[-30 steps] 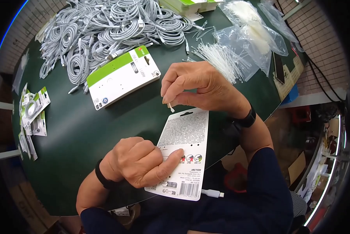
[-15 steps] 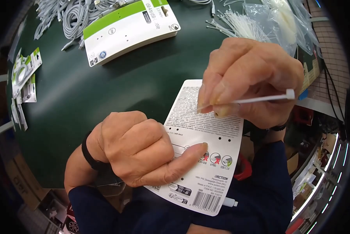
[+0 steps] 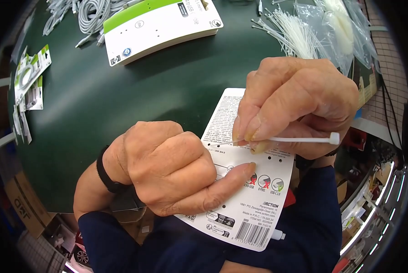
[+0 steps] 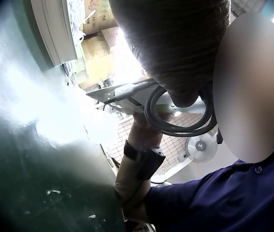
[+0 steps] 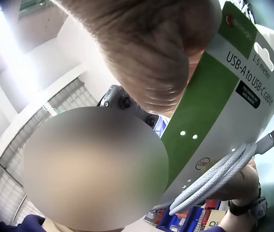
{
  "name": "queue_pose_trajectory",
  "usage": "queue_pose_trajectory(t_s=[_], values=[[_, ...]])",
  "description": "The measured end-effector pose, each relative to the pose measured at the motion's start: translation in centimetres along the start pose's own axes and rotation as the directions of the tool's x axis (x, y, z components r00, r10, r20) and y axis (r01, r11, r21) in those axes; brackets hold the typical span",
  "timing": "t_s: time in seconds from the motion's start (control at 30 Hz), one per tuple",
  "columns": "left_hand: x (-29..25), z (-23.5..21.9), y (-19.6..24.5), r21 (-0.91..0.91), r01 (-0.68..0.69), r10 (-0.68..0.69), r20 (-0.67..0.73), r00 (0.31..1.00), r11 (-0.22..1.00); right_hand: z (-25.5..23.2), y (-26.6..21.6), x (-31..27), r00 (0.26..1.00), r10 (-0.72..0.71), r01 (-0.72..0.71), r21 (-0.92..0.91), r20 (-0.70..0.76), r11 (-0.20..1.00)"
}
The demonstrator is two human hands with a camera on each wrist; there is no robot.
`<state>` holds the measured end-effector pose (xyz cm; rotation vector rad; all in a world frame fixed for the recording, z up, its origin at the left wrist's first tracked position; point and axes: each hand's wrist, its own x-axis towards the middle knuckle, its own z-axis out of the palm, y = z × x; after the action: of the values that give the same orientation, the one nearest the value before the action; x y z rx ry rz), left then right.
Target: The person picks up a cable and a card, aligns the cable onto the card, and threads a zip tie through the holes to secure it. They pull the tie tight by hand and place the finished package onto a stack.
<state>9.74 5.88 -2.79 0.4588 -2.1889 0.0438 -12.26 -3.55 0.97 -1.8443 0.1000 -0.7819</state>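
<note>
In the head view my left hand grips a white printed package card, back side up, with the thumb lying across its face. Under the card hangs a coiled grey-white USB cable, seen from below in the right wrist view; one plug sticks out past the card's lower right corner. My right hand pinches a thin white cable tie between thumb and fingers. The tie's head points right, and its thin tail reaches left to the small punched holes near the card's left edge.
A stack of green-and-white cards lies ahead on the dark green table. Beyond it are more coiled cables. Loose cable ties and plastic bags lie at the back right. Several packed cards sit far left.
The right hand has come down over the card and turned the cable tie, so its head now points right. Over the last half second the tie's tail moved to the left holes.
</note>
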Motion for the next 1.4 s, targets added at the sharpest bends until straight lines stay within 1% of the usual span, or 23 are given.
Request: queue_pose_trajectory(t_s=[0.17,0.27,0.3,0.4,0.43,0.53,0.57,0.67,0.73,0.83,0.87,0.97,1.0,1.07,1.1,1.13,1.2,1.23,1.27,1.3,1.33,1.37,1.4], values=[[-0.1,0.1,0.0,0.008,-0.007,0.007,-0.002,1.0,1.0,0.2,0.2,0.0,1.0,-0.014,0.014,-0.04,0.004,0.999],[-0.1,0.1,0.0,0.015,-0.002,0.002,-0.001,1.0,1.0,0.4,-0.1,0.0,0.998,0.064,-0.064,-0.069,-0.008,0.996],[-0.1,0.1,0.0,0.019,-0.001,0.001,0.0,1.0,1.0,0.4,-0.1,0.1,0.998,0.063,-0.064,-0.069,-0.009,0.996],[-0.2,0.2,0.2,0.022,0.014,-0.014,0.003,1.0,1.0,0.0,0.0,0.2,0.98,0.152,-0.147,-0.049,0.129,0.988],[-0.2,0.3,0.2,0.023,0.023,-0.023,0.004,1.0,0.999,0.0,-0.1,0.2,0.98,0.152,-0.147,-0.05,0.128,0.988],[-0.3,0.6,0.3,0.056,0.039,-0.039,-0.007,0.999,0.998,0.0,-0.2,0.0,0.938,0.298,-0.289,-0.078,0.174,0.954],[-0.3,0.7,0.4,0.074,0.047,-0.046,-0.013,0.999,0.996,0.1,-0.1,-0.1,0.939,0.296,-0.286,-0.08,0.174,0.955],[-0.2,0.7,0.4,0.093,0.069,-0.067,-0.018,0.998,0.993,0.1,0.1,-0.1,0.923,0.346,-0.348,-0.017,0.169,0.937],[-0.1,0.8,0.3,0.106,0.067,-0.065,-0.023,0.998,0.992,0.0,0.2,-0.1,0.925,0.342,-0.346,-0.006,0.164,0.938],[-0.1,1.0,0.3,0.042,0.108,-0.106,-0.065,0.992,0.993,0.0,0.4,0.0,0.928,0.34,-0.348,0.027,0.152,0.937],[-0.1,0.9,0.2,0.044,0.095,-0.092,-0.063,0.994,0.995,0.0,0.5,0.0,0.929,0.339,-0.346,0.026,0.152,0.938],[-0.1,0.6,-0.1,-0.01,0.126,-0.126,-0.007,0.992,0.992,-0.3,0.4,0.0,0.935,0.326,-0.332,0.021,0.139,0.943],[-0.1,0.6,-0.2,-0.009,0.11,-0.11,-0.001,0.994,0.994,-0.5,0.3,0.0,0.928,0.354,-0.357,0.008,0.118,0.934],[-0.2,0.8,-0.4,-0.065,0.18,-0.182,-0.017,0.983,0.981,-0.8,0.2,0.1,0.909,0.41,-0.41,-0.013,0.073,0.912],[-0.2,0.7,-0.5,-0.092,0.215,-0.218,-0.023,0.976,0.972,-0.8,0.1,0.2,0.914,0.4,-0.4,-0.017,0.061,0.916],[0.0,0.5,-0.6,-0.088,0.201,-0.203,-0.018,0.979,0.976,-0.7,0.0,0.2,0.923,0.382,-0.38,0.042,-0.053,0.924],[0.3,0.0,-0.8,-0.145,0.316,-0.321,-0.008,0.947,0.937,-0.5,0.0,0.3,0.897,0.347,-0.315,0.156,-0.273,0.936],[0.5,-0.3,-0.9,-0.171,0.375,-0.381,-0.002,0.925,0.911,-0.5,0.0,0.3,0.901,0.335,-0.303,0.152,-0.277,0.941],[0.1,-0.1,-0.7,-0.162,0.367,-0.372,-0.001,0.928,0.916,-0.5,0.1,0.3,0.88,0.203,-0.224,0.0,-0.429,0.975],[-1.1,0.6,-0.3,-0.259,0.521,-0.562,-0.117,0.819,0.814,-0.5,0.2,0.4,0.833,0.047,-0.161,-0.161,-0.551,0.974],[-2.1,1.2,0.0,-0.372,0.632,-0.725,-0.209,0.656,0.68,-0.5,0.3,0.4,0.762,-0.123,-0.118,-0.322,-0.635,0.939],[-2.6,1.6,0.2,-0.497,0.692,-0.851,-0.27,0.45,0.524,-0.5,0.4,0.2,0.764,-0.133,-0.105,-0.326,-0.631,0.939],[-1.7,1.3,-0.2,-0.491,0.689,-0.846,-0.281,0.454,0.533,-0.7,0.4,-0.2,0.803,-0.216,-0.048,-0.422,-0.555,0.905]])
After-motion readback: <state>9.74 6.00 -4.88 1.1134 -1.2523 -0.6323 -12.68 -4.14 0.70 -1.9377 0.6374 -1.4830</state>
